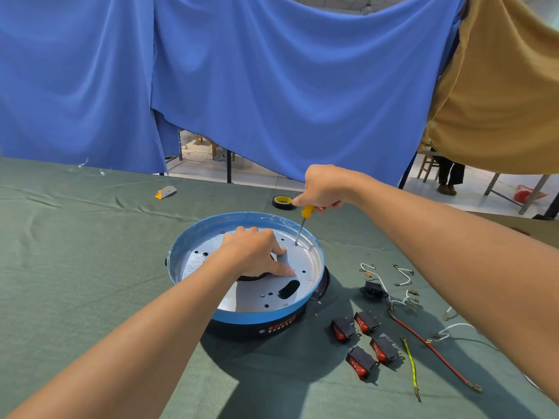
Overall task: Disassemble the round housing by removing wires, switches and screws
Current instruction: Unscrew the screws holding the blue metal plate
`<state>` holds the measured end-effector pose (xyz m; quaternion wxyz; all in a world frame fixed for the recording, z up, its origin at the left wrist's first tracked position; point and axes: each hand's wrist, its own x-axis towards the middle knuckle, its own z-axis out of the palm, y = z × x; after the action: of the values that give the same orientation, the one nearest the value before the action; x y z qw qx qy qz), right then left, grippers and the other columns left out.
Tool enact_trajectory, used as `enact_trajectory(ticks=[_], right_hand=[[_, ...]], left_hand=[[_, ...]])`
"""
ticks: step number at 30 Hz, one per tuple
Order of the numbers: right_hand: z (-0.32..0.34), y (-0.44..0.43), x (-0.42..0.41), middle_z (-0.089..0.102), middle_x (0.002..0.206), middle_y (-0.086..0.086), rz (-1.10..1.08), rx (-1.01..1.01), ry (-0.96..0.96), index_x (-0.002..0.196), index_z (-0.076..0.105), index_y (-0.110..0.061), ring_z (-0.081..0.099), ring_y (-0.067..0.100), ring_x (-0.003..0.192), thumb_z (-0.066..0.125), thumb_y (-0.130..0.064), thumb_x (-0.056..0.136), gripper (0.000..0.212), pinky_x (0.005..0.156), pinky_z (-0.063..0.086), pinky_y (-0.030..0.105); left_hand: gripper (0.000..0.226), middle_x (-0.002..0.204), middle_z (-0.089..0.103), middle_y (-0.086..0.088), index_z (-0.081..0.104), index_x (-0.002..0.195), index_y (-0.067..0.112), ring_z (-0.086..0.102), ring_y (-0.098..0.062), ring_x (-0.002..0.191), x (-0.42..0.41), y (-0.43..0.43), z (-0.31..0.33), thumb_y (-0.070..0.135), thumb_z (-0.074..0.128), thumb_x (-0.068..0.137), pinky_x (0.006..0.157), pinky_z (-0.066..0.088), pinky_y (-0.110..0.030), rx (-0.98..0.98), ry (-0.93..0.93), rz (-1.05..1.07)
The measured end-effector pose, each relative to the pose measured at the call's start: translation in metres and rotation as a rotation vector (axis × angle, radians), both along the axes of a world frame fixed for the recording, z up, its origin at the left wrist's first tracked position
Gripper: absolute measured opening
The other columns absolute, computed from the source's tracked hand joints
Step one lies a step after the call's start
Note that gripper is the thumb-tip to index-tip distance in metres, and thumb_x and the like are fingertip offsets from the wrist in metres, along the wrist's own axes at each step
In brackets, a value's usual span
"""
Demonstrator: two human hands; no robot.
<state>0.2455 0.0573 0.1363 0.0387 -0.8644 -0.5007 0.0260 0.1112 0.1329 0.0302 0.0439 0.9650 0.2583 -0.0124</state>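
The round housing (193,300), blue-rimmed with a silver inner plate and a black base, sits on the green cloth in the middle. My left hand (254,252) presses down on the inner plate, its fingers spread over the central dark opening. My right hand (325,187) grips the yellow handle of a screwdriver (302,225). The screwdriver's tip stands on a screw at the far right of the plate. Several black rocker switches with red buttons (364,343) lie right of the housing. Loose white, red and yellow-green wires (423,343) lie beside them.
A black power socket (373,291) lies among the white wires. A roll of black tape (282,202) and a yellow-grey utility knife (165,192) lie farther back on the green cloth. Blue and tan curtains hang behind the table.
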Motion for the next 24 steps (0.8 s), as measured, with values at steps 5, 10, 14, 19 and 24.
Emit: enact_trajectory(ticks=[5, 10, 14, 19, 24], right_hand=[[0.009, -0.005, -0.001, 0.060, 0.068, -0.002, 0.046, -0.024, 0.258, 0.083, 0.074, -0.010, 0.050, 0.015, 0.059, 0.071, -0.010, 0.083, 0.003, 0.044, 0.043, 0.018], [0.003, 0.001, -0.002, 0.057, 0.058, 0.000, 0.013, -0.027, 0.137, 0.068, 0.063, -0.009, 0.048, 0.017, 0.049, 0.065, -0.044, 0.087, 0.040, 0.045, 0.040, 0.021], [-0.001, 0.005, 0.000, 0.055, 0.047, -0.001, 0.007, 0.052, -0.023, 0.058, 0.057, -0.012, 0.048, 0.014, 0.043, 0.063, -0.036, 0.087, 0.039, 0.039, 0.037, 0.018], [0.003, 0.001, 0.006, 0.061, 0.073, 0.002, 0.068, 0.005, 0.104, 0.085, 0.069, -0.014, 0.054, 0.017, 0.065, 0.073, -0.019, 0.080, 0.009, 0.049, 0.048, 0.022], [-0.003, -0.001, 0.017, 0.051, 0.054, 0.002, 0.031, 0.017, -0.031, 0.060, 0.052, -0.012, 0.048, 0.022, 0.053, 0.057, -0.050, 0.088, 0.047, 0.048, 0.037, 0.023]], left_hand=[[0.070, 0.129, 0.060, 0.000, 0.053, 0.138, 0.039, 0.050, -0.026, 0.108, -0.001, -0.001, 0.001, 0.075, 0.055, 0.078, 0.073, 0.038, -0.034, -0.007, 0.003, 0.008], [0.070, 0.128, 0.060, 0.001, 0.054, 0.136, 0.040, 0.050, -0.025, 0.108, -0.002, -0.001, 0.001, 0.077, 0.055, 0.077, 0.073, 0.037, -0.035, -0.014, 0.001, 0.008], [0.072, 0.126, 0.061, 0.003, 0.056, 0.134, 0.043, 0.051, -0.026, 0.107, -0.001, 0.001, 0.002, 0.081, 0.056, 0.072, 0.072, 0.039, -0.036, -0.012, -0.016, 0.021], [0.065, 0.123, 0.063, 0.007, 0.060, 0.128, 0.045, 0.054, -0.022, 0.102, -0.001, 0.004, 0.010, 0.081, 0.056, 0.073, 0.072, 0.041, -0.036, -0.040, -0.029, 0.037], [0.039, 0.122, 0.063, 0.000, 0.062, 0.124, 0.038, 0.058, -0.026, 0.110, 0.007, 0.007, 0.021, 0.052, 0.065, 0.088, 0.074, 0.038, -0.037, 0.100, -0.203, 0.080]])
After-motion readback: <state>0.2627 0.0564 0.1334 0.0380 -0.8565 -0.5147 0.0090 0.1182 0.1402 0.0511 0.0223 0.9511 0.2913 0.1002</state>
